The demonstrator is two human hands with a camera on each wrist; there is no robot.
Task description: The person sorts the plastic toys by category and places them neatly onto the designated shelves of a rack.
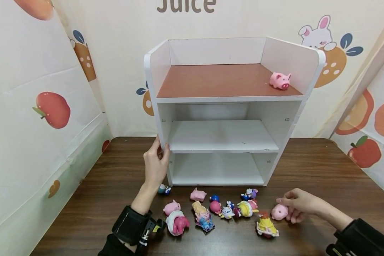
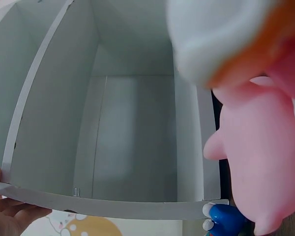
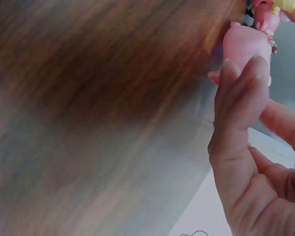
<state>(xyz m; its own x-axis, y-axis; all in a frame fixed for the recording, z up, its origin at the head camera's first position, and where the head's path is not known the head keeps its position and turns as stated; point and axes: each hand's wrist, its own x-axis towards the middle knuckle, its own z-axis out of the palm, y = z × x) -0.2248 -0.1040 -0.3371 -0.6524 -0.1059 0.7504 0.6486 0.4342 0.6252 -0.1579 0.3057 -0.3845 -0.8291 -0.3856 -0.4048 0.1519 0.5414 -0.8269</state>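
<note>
My left hand (image 1: 156, 163) grips the left side panel of a small white toy shelf (image 1: 225, 136), thumb at the front edge and fingers around the outer side. In the left wrist view, its fingers (image 2: 24, 214) show at the panel's edge. At the lower right, my right hand (image 1: 298, 204) pinches a pink toy pig (image 1: 279, 212) low over the table; its fingertips cover part of the pig (image 3: 243, 44) in the right wrist view. Another pink toy pig (image 1: 280, 81) stands at the right of the shelf's brown top.
Several small figures lie before the shelf: a yellow-dressed doll (image 1: 267, 226) near my right hand, a pink pig (image 1: 198, 195), a pink-and-white figure (image 1: 177, 224) beside my left wrist, and a blue-and-white figure (image 1: 226, 211). Printed sheets (image 1: 121, 89) wall in the wooden table (image 1: 310, 167).
</note>
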